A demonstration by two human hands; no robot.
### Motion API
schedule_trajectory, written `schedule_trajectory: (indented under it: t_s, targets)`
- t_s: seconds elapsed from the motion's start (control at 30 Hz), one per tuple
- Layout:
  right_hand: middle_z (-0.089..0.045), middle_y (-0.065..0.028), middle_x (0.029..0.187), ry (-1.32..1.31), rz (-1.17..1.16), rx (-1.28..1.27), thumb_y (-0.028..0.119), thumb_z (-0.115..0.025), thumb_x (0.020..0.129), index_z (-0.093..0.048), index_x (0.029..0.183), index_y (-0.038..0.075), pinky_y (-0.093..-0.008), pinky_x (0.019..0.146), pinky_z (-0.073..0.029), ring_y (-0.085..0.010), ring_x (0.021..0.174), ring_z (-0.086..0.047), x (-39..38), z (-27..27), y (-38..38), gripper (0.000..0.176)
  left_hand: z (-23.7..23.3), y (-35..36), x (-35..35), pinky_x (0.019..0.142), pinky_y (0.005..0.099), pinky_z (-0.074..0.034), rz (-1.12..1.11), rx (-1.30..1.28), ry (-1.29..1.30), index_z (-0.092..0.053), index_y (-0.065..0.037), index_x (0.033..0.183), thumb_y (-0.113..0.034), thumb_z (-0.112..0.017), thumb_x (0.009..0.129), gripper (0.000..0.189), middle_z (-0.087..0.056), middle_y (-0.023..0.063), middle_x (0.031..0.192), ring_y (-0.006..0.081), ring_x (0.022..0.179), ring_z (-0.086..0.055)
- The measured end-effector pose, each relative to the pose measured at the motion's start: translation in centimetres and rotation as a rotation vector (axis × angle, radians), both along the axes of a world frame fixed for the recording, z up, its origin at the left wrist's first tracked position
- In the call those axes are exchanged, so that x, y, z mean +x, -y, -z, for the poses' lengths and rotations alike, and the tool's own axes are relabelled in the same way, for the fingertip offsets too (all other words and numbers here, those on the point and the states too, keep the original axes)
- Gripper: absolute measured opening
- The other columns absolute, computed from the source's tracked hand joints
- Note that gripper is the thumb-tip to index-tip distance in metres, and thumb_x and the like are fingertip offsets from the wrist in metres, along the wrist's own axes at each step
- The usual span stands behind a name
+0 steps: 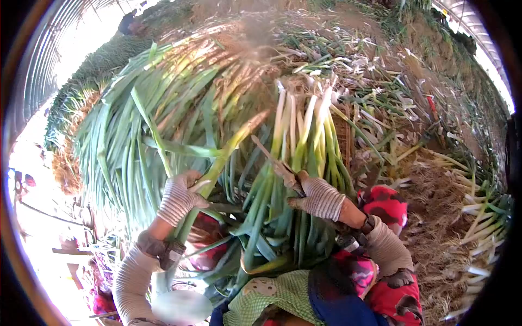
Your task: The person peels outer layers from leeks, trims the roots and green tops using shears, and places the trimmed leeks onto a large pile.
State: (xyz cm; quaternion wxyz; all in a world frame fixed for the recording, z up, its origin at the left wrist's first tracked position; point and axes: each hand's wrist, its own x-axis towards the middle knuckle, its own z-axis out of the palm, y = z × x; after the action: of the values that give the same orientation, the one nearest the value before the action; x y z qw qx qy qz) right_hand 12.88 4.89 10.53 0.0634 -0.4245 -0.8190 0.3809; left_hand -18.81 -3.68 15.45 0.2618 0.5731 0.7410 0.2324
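Note:
My left hand (182,198), in a striped glove, is closed round a long green onion (231,146). Its yellowish base points up and away to the right, and its leaves run down past my wrist. In my right hand (319,198), also gloved, is a knife (276,167) with a dull, dirty blade angled up to the left. Just beyond the knife lies a bunch of green onions (304,127) with pale, clean-looking stems, its leaves hanging over my lap. My right fingers partly hide the knife's handle.
A large heap of green onions (130,130) fills the left side. Trimmed leaves and scraps (380,98) litter the ground at the back right. Cut roots (435,233) are piled at the right, with more onion stems (481,244) beside them. A patterned green cloth (283,296) covers my lap.

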Motion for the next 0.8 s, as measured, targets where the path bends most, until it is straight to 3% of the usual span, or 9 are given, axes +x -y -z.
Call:
schedule_trajectory:
  t_s: [0.07,0.1,0.23,0.3,0.4,0.47,0.57,0.63,0.8]
  targets:
    - [-0.059,-0.0278,0.079,0.080,0.093,0.018,0.033,-0.067,0.075,-0.040,0.106,-0.007,-0.0454,0.071,-0.048,-0.0438,0.079,-0.059,1.0,0.2,1.5,0.058,1.4,1.7,1.6,0.077,0.0284,-0.048,-0.012,-0.107,0.412,-0.058,0.006,0.103,-0.004,-0.082,0.046,0.062,-0.063,0.0107,0.092,0.0182,0.086,-0.059]
    - [-0.059,-0.0280,0.078,0.123,0.154,0.014,0.033,-0.066,0.075,-0.040,0.107,-0.007,-0.0464,0.072,-0.047,-0.0445,0.079,-0.059,1.5,0.0,2.0,0.058,2.6,2.8,2.9,0.081,0.0295,-0.048,0.011,-0.052,0.354,-0.057,0.007,0.106,-0.001,-0.078,0.048,0.063,-0.063,0.0104,0.095,0.0194,0.086,-0.059]
    - [-0.060,-0.0280,0.078,0.209,-0.061,-0.071,0.035,-0.066,0.075,-0.039,0.105,-0.008,-0.0460,0.070,-0.048,-0.0429,0.078,-0.060,2.4,-0.4,6.0,0.059,8.9,4.0,7.0,0.073,0.0260,-0.050,-0.037,-0.245,0.782,-0.056,0.006,0.111,0.003,-0.076,0.053,0.062,-0.065,0.0089,0.087,0.0166,0.076,-0.061]
    - [-0.060,-0.0273,0.079,0.283,-0.043,-0.061,0.036,-0.066,0.074,-0.041,0.105,-0.008,-0.0451,0.072,-0.048,-0.0425,0.079,-0.060,2.4,-0.7,6.9,0.059,14.0,3.2,6.3,0.071,0.0255,-0.050,0.022,-0.217,0.342,-0.057,0.005,0.111,-0.003,-0.077,0.062,0.054,-0.066,0.0059,0.089,0.0118,0.077,-0.059]
    - [-0.060,-0.0265,0.079,0.303,-0.131,-0.047,0.035,-0.066,0.074,-0.041,0.103,-0.008,-0.0451,0.073,-0.048,-0.0420,0.080,-0.060,1.9,-0.7,8.3,0.058,17.9,0.4,4.8,0.078,0.0283,-0.049,0.005,-0.147,0.466,-0.059,0.001,0.112,-0.018,-0.081,0.060,0.060,-0.066,0.0103,0.093,0.0166,0.082,-0.061]
    - [-0.060,-0.0264,0.079,0.334,-0.129,-0.048,0.034,-0.066,0.074,-0.040,0.102,-0.007,-0.0452,0.074,-0.048,-0.0422,0.081,-0.060,0.6,0.1,8.5,0.056,18.2,-1.3,4.0,0.080,0.0282,-0.048,0.003,-0.192,0.631,-0.058,0.002,0.111,-0.021,-0.081,0.062,0.058,-0.066,0.0102,0.094,0.0170,0.083,-0.060]
    - [-0.059,-0.0275,0.079,0.305,0.043,0.019,0.036,-0.066,0.074,-0.041,0.100,-0.005,-0.0452,0.072,-0.048,-0.0423,0.080,-0.060,0.1,-0.5,7.7,0.055,15.8,-0.7,6.6,0.082,0.0259,-0.046,-0.055,0.007,0.692,-0.057,0.004,0.111,-0.016,-0.080,0.063,0.056,-0.065,0.0102,0.096,0.0166,0.085,-0.060]
    - [-0.058,-0.0281,0.078,0.268,0.098,0.051,0.037,-0.067,0.074,-0.040,0.099,-0.005,-0.0456,0.070,-0.047,-0.0426,0.078,-0.060,0.9,-0.7,7.5,0.055,14.4,0.2,9.3,0.082,0.0250,-0.046,-0.087,0.161,0.793,-0.054,0.006,0.113,0.002,-0.074,0.063,0.053,-0.064,0.0104,0.098,0.0163,0.085,-0.059]
    - [-0.057,-0.0287,0.073,0.299,0.218,0.113,0.034,-0.066,0.076,-0.037,0.098,-0.005,-0.0464,0.067,-0.047,-0.0438,0.076,-0.059,3.9,-1.0,8.1,0.053,10.9,-0.2,13.6,0.078,0.0277,-0.048,0.008,0.213,0.619,-0.056,0.006,0.109,0.000,-0.072,0.066,0.046,-0.063,0.0085,0.096,0.0145,0.084,-0.058]
